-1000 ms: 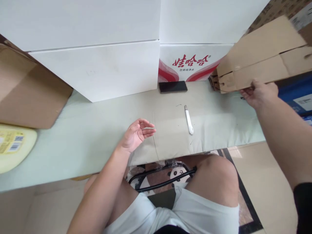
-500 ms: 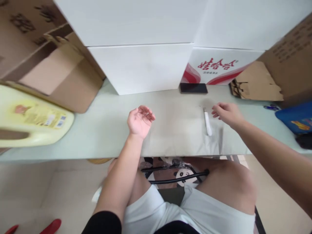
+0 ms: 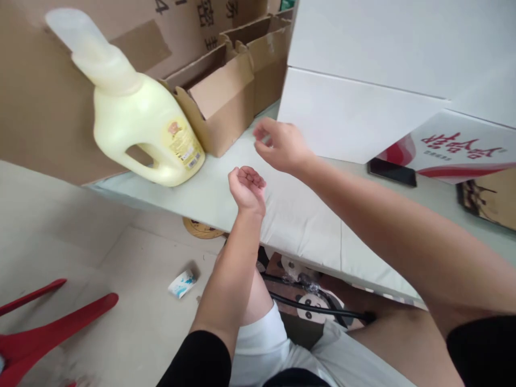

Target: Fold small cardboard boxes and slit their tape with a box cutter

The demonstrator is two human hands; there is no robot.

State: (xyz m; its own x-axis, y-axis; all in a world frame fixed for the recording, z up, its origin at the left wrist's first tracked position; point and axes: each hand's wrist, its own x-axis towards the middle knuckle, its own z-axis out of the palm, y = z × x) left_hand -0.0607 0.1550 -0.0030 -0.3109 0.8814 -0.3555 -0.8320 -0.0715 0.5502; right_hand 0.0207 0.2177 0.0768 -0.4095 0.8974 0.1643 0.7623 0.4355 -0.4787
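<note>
My left hand is held palm up over the pale cloth-covered table, its fingers loosely curled, and nothing shows in the palm. My right hand reaches across above and beyond it, thumb and fingers curved with a gap between them. No object is visible in that hand, though its inner side is partly hidden. Nearest to the right hand are an open cardboard box and a large white box. The white stick-like tool seen earlier is out of sight; my right forearm covers part of the table.
A big yellow jug stands at the table's left end. A dark phone lies against a white-and-red carton. On the floor are a small white-and-blue item and a red object.
The view has swung left, bringing the whole jug into sight. My right hand has moved left from beside the white stick-like tool to near the cardboard box. My left hand stays palm up.
</note>
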